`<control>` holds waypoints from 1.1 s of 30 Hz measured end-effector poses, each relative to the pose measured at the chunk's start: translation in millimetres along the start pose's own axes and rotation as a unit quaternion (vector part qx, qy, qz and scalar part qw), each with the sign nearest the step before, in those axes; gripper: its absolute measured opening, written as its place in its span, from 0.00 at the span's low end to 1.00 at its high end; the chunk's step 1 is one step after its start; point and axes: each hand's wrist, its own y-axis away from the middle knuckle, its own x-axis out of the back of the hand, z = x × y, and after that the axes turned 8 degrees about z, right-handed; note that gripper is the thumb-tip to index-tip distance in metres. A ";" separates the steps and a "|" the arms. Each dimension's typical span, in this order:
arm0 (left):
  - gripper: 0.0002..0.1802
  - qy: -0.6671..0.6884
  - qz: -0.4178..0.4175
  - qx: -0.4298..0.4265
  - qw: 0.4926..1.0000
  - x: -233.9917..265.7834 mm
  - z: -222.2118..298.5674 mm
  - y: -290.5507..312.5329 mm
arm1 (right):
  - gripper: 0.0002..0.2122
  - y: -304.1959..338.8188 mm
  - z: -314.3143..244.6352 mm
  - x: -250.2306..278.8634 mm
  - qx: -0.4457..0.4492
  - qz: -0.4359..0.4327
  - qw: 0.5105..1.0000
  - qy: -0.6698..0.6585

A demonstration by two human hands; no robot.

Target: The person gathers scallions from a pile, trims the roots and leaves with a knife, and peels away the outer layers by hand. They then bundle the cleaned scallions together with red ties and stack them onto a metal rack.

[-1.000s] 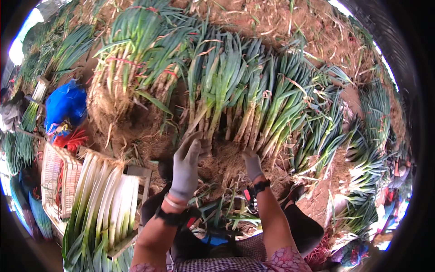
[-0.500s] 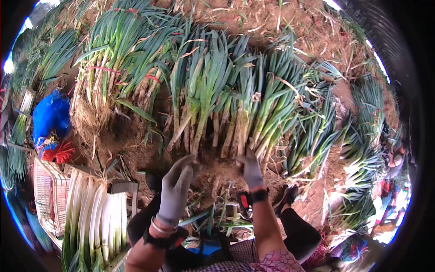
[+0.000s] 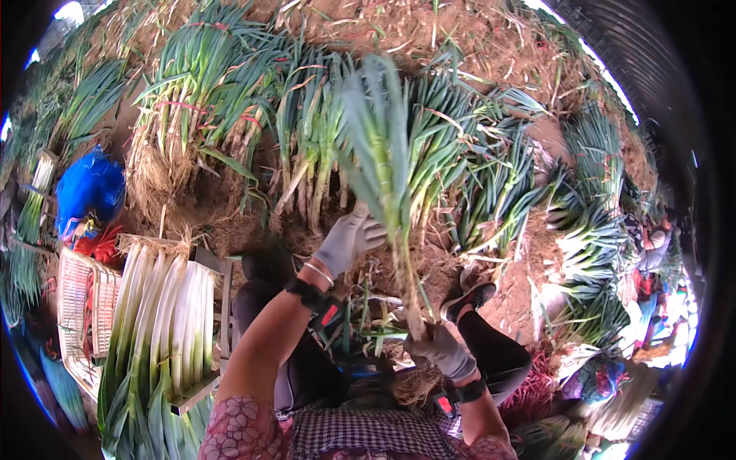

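Note:
Both hands wear pale grey work gloves. Close to my lap, my right hand (image 3: 442, 353) is closed round the lower stem of a large green onion (image 3: 395, 203), just above its brown roots (image 3: 414, 386). The onion stands nearly upright, blurred, with its leaves pointing away from me. My left hand (image 3: 349, 239) reaches forward with fingers stretched out, just left of the onion's stem, and holds nothing I can see. Beyond the hands, a row of untrimmed green onions (image 3: 310, 165) lies on the soil, roots toward me.
At left, cleaned white-stemmed onions (image 3: 165, 314) lie on a metal rack (image 3: 225, 307), beside a cream plastic basket (image 3: 77, 322). A blue bag (image 3: 90, 192) and red ties (image 3: 100, 244) are behind it. Tied onion bundles (image 3: 180, 107) stand at far left; loose onions (image 3: 602, 261) lie at right.
My right hand has drawn the green onion out of the row toward my lap. My left hand has moved right and slightly forward, its fingers now outstretched.

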 end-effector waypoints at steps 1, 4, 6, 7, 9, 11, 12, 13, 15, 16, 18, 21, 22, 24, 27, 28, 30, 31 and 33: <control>0.31 0.058 -0.036 -0.016 0.998 -6.2 1.2 0.4 | 0.17 0.7 13.3 6.5 0.010 -0.038 0.999 -0.019; 0.25 0.153 -0.060 -0.059 0.985 -22.7 4.7 7.7 | 0.23 -45.3 61.4 46.0 0.201 -0.001 0.907 0.370; 0.23 0.150 -0.033 -0.070 0.986 -9.9 5.4 2.1 | 0.26 -88.2 62.3 46.1 0.252 0.142 0.900 0.327; 0.22 0.148 -0.032 -0.068 0.986 -14.6 4.8 -1.2 | 0.27 -116.0 57.3 37.3 0.271 0.181 0.935 0.138; 0.19 0.137 0.014 -0.088 0.987 10.3 15.1 4.0 | 0.24 -128.1 -36.0 -30.6 0.301 0.176 0.931 0.106; 0.17 0.107 0.018 -0.166 0.980 -3.4 24.0 10.9 | 0.15 -167.6 -60.9 -49.7 0.342 0.203 0.917 0.017; 0.17 0.127 0.037 -0.135 0.982 -0.8 26.8 7.7 | 0.13 -182.5 -57.8 -50.6 0.329 0.184 0.923 -0.073; 0.17 0.147 0.063 -0.108 0.981 6.8 31.1 6.1 | 0.11 -196.8 -52.0 -54.8 0.312 0.158 0.922 -0.165; 0.19 0.140 0.008 -0.152 0.978 1.0 49.9 28.5 | 0.07 -190.9 -39.0 -52.9 0.158 0.260 0.950 0.072; 0.22 0.078 0.073 -0.184 0.977 36.3 45.0 14.2 | 0.08 -196.2 -10.8 -53.3 0.077 0.212 0.969 0.097; 0.23 0.126 -0.025 -0.173 0.976 -11.1 55.0 7.7 | 0.14 -212.2 112.6 51.0 0.116 0.240 0.911 0.316; 0.23 0.125 -0.046 -0.181 0.974 18.3 64.7 16.2 | 0.31 -187.2 114.9 35.0 0.109 0.127 0.896 0.412; 0.23 0.104 -0.040 -0.206 0.972 26.1 59.9 15.7 | 0.32 -184.1 94.5 17.1 0.172 0.127 0.954 0.209; 0.24 0.075 -0.035 -0.217 0.973 43.4 53.3 19.4 | 0.28 -167.4 22.3 -35.4 0.289 0.090 0.953 0.000; 0.16 0.137 -0.027 -0.216 0.966 16.4 49.3 32.7 | 0.24 -149.8 -65.4 -88.5 0.384 0.053 0.920 -0.065; 0.15 0.148 -0.030 -0.222 0.963 10.1 50.6 33.3 | 0.24 -152.5 -74.1 -91.8 0.388 0.057 0.918 -0.062; 0.16 0.136 -0.031 -0.234 0.962 3.8 51.5 34.1 | 0.17 -155.3 -84.4 -94.1 0.374 0.069 0.908 -0.177; 0.16 0.125 -0.020 -0.248 0.960 8.5 52.8 36.8 | 0.17 -157.1 -83.8 -100.1 0.373 0.064 0.909 -0.172; 0.19 0.095 0.019 -0.250 0.963 18.3 45.7 30.5 | 0.16 -161.4 -78.5 -109.6 0.363 0.038 0.903 -0.226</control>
